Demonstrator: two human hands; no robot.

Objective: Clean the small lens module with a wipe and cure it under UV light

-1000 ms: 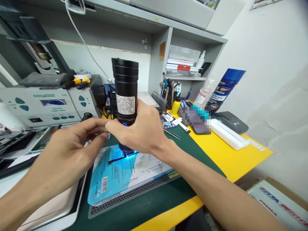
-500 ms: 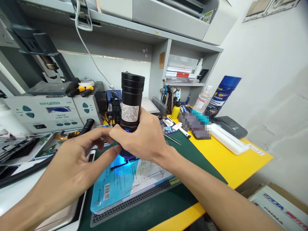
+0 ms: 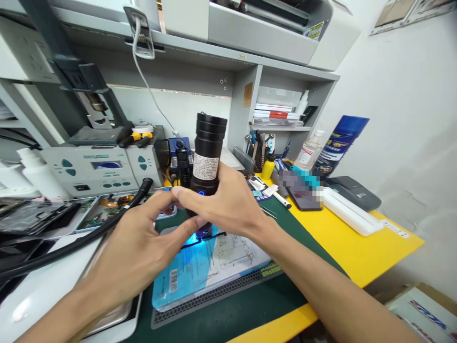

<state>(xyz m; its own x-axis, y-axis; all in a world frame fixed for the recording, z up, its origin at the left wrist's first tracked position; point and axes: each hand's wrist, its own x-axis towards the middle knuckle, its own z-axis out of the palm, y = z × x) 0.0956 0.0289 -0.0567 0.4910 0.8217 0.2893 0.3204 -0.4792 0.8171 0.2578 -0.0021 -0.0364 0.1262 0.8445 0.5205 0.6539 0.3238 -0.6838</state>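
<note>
Green bench mat [image 3: 228, 318]; right hand [image 3: 228, 206] grips upright black torch [image 3: 207, 155], left hand [image 3: 141, 245] pinches its lower end.

Matt black metal torch [image 3: 207, 152] with paper label, glossy blue plastic packet [image 3: 200, 267], matt green mat [image 3: 250, 309]

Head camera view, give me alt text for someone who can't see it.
A right hand grips a black torch, lens down, glowing blue onto a blue packet on a cluttered workbench. The left hand touches its lower end with its fingertips.

Black torch [image 3: 206, 157] upright, lit end down over blue packet [image 3: 194, 267]
</note>
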